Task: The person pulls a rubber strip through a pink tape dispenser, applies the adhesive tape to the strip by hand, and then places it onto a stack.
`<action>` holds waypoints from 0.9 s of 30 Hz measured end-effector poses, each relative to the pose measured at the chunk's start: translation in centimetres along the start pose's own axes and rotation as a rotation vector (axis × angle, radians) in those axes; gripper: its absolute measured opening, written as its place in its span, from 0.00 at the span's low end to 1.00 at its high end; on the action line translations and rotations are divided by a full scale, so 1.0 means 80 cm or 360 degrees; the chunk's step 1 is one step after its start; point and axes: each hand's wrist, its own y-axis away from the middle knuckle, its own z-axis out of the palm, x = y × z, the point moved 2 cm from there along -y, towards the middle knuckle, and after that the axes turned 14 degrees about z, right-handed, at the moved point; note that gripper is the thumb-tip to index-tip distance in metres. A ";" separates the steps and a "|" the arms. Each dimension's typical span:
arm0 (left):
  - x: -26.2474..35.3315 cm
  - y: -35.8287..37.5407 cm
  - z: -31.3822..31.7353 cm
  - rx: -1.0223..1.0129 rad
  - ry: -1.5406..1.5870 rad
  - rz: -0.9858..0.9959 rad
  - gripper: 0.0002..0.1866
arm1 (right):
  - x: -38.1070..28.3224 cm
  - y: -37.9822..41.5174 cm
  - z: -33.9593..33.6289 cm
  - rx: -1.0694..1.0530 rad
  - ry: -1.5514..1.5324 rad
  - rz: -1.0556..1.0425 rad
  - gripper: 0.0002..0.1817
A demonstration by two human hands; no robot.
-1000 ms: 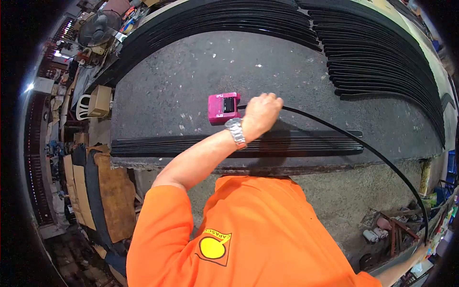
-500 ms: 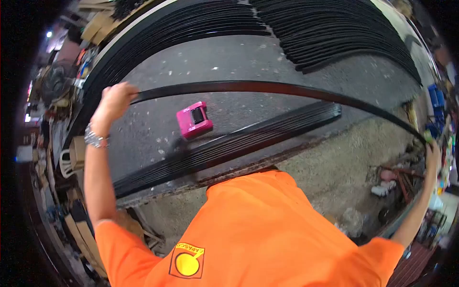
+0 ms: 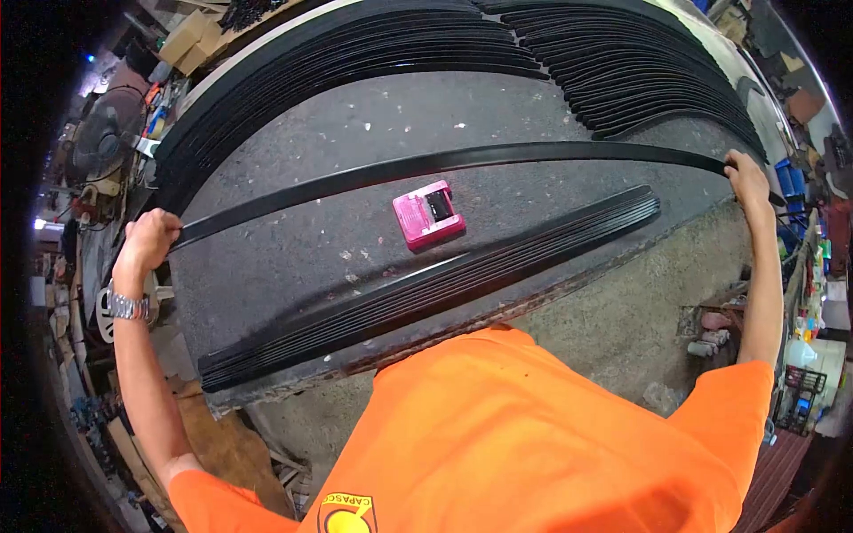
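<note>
A long black strip (image 3: pixel 444 160) spans the view in a shallow arc above the dark worktop. Near its left end my left hand (image 3: pixel 151 240), with a metal watch (image 3: pixel 131 307) on the wrist, is closed around it. My right hand (image 3: pixel 746 178) grips it toward the right end, and a short tail sticks out past the fingers. Below the strip sits a pink device (image 3: pixel 428 216) with a dark window. Closer to my body, a bundle of similar black strips (image 3: pixel 444 293) lies slantwise along the table's near edge.
More black strips (image 3: pixel 355 49) are laid side by side at the far left of the worktop (image 3: pixel 293 231). Another row of black strips (image 3: pixel 640 62) fills the far right. A fan (image 3: pixel 102 133) stands at left, a cardboard box (image 3: pixel 188 40) behind, blue bins (image 3: pixel 789 182) at right.
My right hand has moved inward and up over the table with the strip. My left hand has moved down and left. The view has shifted slightly.
</note>
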 end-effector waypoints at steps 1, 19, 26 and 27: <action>-0.019 0.008 0.012 0.0079 0.0001 -0.0007 0.08 | -0.018 0.007 -0.008 -0.0003 0.0008 0.0032 0.11; -0.238 0.115 0.227 0.1350 0.1239 -0.0698 0.17 | -0.193 0.068 0.004 0.0422 -0.1083 0.0451 0.13; -0.344 0.089 0.349 0.2134 0.3017 -0.0997 0.26 | -0.343 0.009 0.040 -0.0489 -0.2880 0.0606 0.16; -0.360 0.084 0.385 0.2148 0.3182 -0.1090 0.29 | -0.369 0.005 0.057 -0.0621 -0.3072 0.0557 0.18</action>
